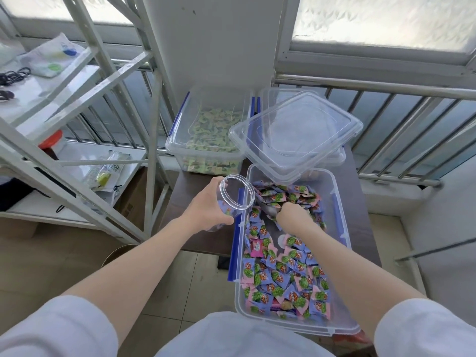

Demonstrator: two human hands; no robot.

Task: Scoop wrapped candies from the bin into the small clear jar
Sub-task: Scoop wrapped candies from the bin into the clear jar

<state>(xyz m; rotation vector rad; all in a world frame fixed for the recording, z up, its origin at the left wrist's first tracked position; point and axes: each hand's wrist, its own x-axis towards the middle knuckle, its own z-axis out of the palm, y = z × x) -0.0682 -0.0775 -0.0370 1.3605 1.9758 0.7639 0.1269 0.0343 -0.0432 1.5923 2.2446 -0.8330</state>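
L hand [210, 205] is gripping the jar [233, 195], tilted at the bin [342, 251] edge; R hand [293, 215] is closing on a scoop [269, 209] in the candies [280, 276]. Risk: overfilling scoop, candies spilling w/ narrow jar mouth.

Clear glossy plastic jar [233, 194], translucent plastic bin [345, 253], shiny candy wrappers [278, 274], metal railing [386, 88]

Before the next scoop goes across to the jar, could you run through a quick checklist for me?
1. Clear jar gripped by left hand: ok.
2. Jar mouth open, no lid: ok.
3. Jar beside the bin rim: ok.
4. Right hand in the candies with a metal scoop: ok.
5. Scoop loaded: cannot tell.
6. Room left in jar, few candies inside: ok.
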